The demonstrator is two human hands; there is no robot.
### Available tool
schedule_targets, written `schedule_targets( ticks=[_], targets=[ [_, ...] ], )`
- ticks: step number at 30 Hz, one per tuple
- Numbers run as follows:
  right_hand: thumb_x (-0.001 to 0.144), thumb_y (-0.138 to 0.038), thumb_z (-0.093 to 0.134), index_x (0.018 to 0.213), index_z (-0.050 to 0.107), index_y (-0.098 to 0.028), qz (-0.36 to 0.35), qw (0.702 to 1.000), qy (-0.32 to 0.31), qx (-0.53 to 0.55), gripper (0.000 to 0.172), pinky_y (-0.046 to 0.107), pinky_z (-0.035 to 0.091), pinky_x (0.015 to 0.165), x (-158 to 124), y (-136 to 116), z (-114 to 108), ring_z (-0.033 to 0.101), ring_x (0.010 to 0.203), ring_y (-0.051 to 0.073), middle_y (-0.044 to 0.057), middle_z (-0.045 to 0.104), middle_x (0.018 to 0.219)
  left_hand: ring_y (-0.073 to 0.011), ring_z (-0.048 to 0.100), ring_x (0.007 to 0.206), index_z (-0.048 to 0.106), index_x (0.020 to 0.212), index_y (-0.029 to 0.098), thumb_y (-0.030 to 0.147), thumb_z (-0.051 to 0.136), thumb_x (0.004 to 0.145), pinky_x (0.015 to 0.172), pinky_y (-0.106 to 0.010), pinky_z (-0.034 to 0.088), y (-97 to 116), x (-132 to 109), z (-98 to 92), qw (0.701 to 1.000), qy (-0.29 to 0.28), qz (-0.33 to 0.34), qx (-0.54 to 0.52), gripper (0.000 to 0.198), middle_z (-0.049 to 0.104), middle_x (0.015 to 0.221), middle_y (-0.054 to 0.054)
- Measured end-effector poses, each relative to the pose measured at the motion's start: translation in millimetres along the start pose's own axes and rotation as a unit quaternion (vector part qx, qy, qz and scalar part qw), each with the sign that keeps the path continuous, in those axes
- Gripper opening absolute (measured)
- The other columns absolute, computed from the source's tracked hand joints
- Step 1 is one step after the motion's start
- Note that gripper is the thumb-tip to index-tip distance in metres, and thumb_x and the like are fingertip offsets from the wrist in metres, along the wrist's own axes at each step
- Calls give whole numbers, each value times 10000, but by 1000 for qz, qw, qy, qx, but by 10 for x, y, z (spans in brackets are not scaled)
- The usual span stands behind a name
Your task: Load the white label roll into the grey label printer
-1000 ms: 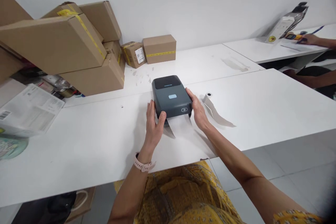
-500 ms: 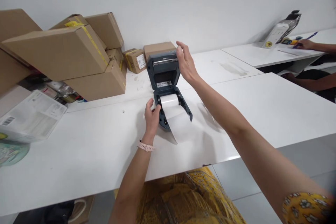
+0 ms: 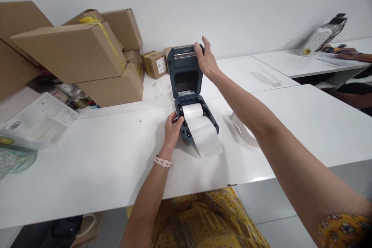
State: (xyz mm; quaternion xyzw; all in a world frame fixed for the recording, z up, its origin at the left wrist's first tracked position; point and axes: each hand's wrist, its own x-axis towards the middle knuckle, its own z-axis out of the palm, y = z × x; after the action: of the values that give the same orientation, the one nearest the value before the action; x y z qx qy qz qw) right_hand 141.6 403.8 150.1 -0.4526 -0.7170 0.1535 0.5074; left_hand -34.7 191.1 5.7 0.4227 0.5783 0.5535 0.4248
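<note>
A dark grey label printer (image 3: 215,120) stands on the white table with its lid (image 3: 187,78) raised. Inside the base sits a white label roll (image 3: 192,111). Its loose end (image 3: 207,139) hangs over the printer's front onto the table. My right hand (image 3: 207,60) grips the lid's top right corner, thumb on the inner side. My left hand (image 3: 173,128), with a pink band on the wrist, clasps the left edge of the base, thumb near the roll; some of its fingers are hidden.
Cardboard boxes (image 3: 72,52) are piled at the left, with a smaller taped box (image 3: 154,64) behind the printer. A white carton (image 3: 40,124) lies far left. A curled paper strip (image 3: 243,131) rests right of the printer. Another person's hand (image 3: 347,51) is at the far right table.
My right hand has tilted the lid farther back, so it stands more open. My left hand keeps its place on the base. The whole view has shifted slightly.
</note>
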Motion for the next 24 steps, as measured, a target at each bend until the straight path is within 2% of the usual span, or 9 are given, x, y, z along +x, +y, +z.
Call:
schedule_targets(
  ticks=[2,4,6,8,10,13,19,22,24],
  targets=[
    [1009,-779,383,1617,321,-250,-67,997,27,-31,809,621,293,1285,-317,-86,-129,390,1562,383,142,441,1664,-303,655,1320,596,1441,177,442,751,872,1092,-429,537,20,34,0,1000,2,-9,19,647,615,1530,-194],
    [1044,-631,430,1527,463,-257,-111,992,9,-61,612,588,353,1267,-673,-143,-234,473,1502,376,138,538,1591,-284,700,1243,595,1445,178,403,723,876,1019,-395,568,70,104,3,996,2,-18,86,625,638,1508,-189],
    [1018,-483,520,1379,607,-250,-129,981,-115,-83,439,540,495,1154,-969,-140,-274,633,1331,350,125,681,1420,-274,732,1164,638,1391,186,335,692,867,960,-373,577,147,200,7,985,1,-20,169,547,701,1430,-164],
    [931,-389,634,1342,648,-251,-131,948,-270,-108,434,500,577,1027,-1136,-77,-241,708,1210,329,101,740,1337,-302,739,1127,710,1268,196,269,703,814,957,-392,559,243,289,13,972,0,-14,235,460,773,1291,-141],
    [835,-351,727,1421,619,-260,-128,904,-387,-130,602,486,600,972,-1166,8,-154,727,1189,329,94,742,1367,-343,731,1124,760,1123,209,225,718,764,974,-420,533,340,342,23,958,-6,-5,287,362,813,1142,-129],
    [720,-334,822,1478,594,-264,-111,859,-479,-145,795,502,600,982,-1065,83,18,736,1187,349,108,719,1426,-364,732,1100,774,979,227,196,690,758,950,-416,519,446,349,50,934,-23,8,357,239,822,990,-114],
    [593,-266,871,1392,657,-211,-84,838,-515,-158,829,492,621,940,-926,-13,220,754,1118,371,132,754,1340,-377,739,1095,773,1046,206,194,633,797,888,-401,522,509,302,102,901,-31,16,433,286,817,1046,-148],
    [575,-242,882,1430,633,-223,-76,834,-531,-132,890,440,615,969,-883,-97,121,744,1136,322,98,749,1348,-365,743,1103,769,1100,209,205,622,817,876,-388,523,522,289,102,894,-33,15,447,319,819,1083,-145],
    [568,-260,911,1473,604,-261,-67,835,-539,-89,955,418,617,973,-829,-165,-53,744,1119,294,59,757,1326,-362,745,1108,764,1130,208,212,610,832,866,-384,523,531,277,96,892,-37,14,450,335,821,1102,-143]
  ],
)
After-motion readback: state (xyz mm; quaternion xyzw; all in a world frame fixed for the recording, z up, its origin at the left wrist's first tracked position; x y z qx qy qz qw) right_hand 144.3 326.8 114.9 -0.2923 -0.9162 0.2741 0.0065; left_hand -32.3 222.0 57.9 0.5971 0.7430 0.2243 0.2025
